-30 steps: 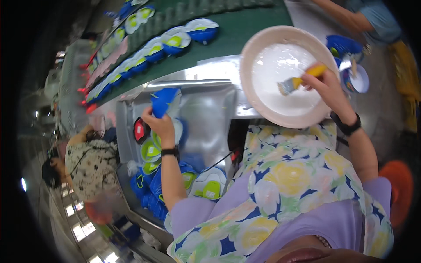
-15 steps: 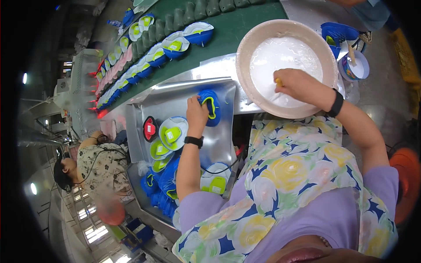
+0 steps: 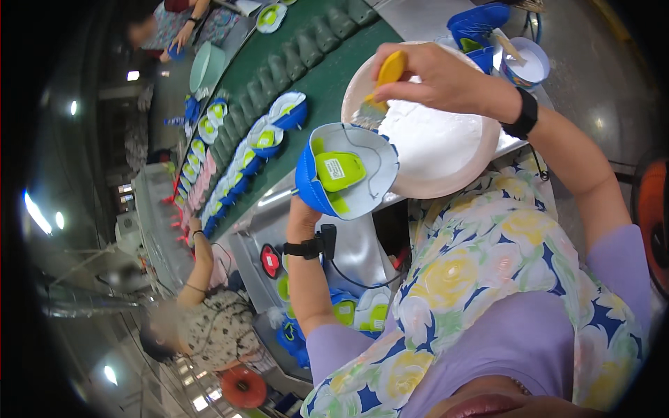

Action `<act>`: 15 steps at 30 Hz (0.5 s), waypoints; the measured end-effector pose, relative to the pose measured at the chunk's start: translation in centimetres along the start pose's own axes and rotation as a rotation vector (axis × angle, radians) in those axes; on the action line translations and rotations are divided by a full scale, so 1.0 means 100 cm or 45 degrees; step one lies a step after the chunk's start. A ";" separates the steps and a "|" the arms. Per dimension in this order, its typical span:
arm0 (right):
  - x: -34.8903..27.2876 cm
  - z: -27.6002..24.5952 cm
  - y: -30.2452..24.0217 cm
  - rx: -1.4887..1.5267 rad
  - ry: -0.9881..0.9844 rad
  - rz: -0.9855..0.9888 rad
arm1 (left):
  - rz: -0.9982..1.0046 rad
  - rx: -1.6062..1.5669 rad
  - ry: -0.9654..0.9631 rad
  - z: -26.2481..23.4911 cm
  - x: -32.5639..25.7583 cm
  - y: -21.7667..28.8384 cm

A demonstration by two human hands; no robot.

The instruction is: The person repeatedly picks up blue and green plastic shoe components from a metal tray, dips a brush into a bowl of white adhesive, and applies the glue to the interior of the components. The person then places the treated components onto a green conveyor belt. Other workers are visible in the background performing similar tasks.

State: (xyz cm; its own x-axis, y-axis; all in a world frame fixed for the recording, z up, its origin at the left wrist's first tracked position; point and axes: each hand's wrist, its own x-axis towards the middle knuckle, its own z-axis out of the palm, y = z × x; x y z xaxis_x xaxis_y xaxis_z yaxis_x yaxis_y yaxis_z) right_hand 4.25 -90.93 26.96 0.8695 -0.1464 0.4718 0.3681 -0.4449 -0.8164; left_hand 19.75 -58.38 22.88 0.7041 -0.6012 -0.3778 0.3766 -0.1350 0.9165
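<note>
My left hand was clenched around the back of a blue shoe upper, holding it up in front of me with its pale inner side and lime-green insole patch turned toward my face. My right hand gripped the yellow handle of a small brush, whose bristles touched the upper's top edge.

Half a second before, that upper had been lying low on the metal tray under my left hand, and the brush had been down in the glue basin. Since then I had lifted the piece up and brought the loaded brush across to it. I judged that the dipping was over and the coating of this piece was just starting at its rim.

Behind the upper stood the wide pinkish basin of white paste, just beside my right wrist. Below, more blue and green uppers lay piled by the tray. Along the green conveyor belt ran a row of finished pieces. Farther left, another person's arm reached toward the belt. A small white tub with a stick stood beyond the basin.
</note>
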 end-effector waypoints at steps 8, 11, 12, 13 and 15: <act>-0.016 -0.013 0.007 -0.163 0.295 0.246 | 0.315 0.084 -0.079 0.054 0.010 -0.003; -0.026 0.000 0.008 -0.069 0.386 0.369 | 0.675 0.303 0.147 0.049 0.011 -0.023; -0.029 0.005 0.008 -0.039 0.409 0.411 | 0.974 0.815 0.252 0.039 0.013 -0.031; -0.033 0.010 0.008 0.055 0.400 0.485 | 1.259 1.334 0.354 0.037 0.014 -0.033; -0.039 0.020 0.008 0.242 0.381 0.631 | 1.332 1.296 0.411 0.036 0.017 -0.040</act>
State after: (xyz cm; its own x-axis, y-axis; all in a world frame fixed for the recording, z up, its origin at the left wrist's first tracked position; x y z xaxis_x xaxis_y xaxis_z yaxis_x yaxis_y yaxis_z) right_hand 1.80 -88.94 23.79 0.8323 -0.5498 0.0711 0.0198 -0.0985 -0.9949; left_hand 17.31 -61.74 19.07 0.5335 -0.5931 0.6030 -0.8437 -0.3226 0.4292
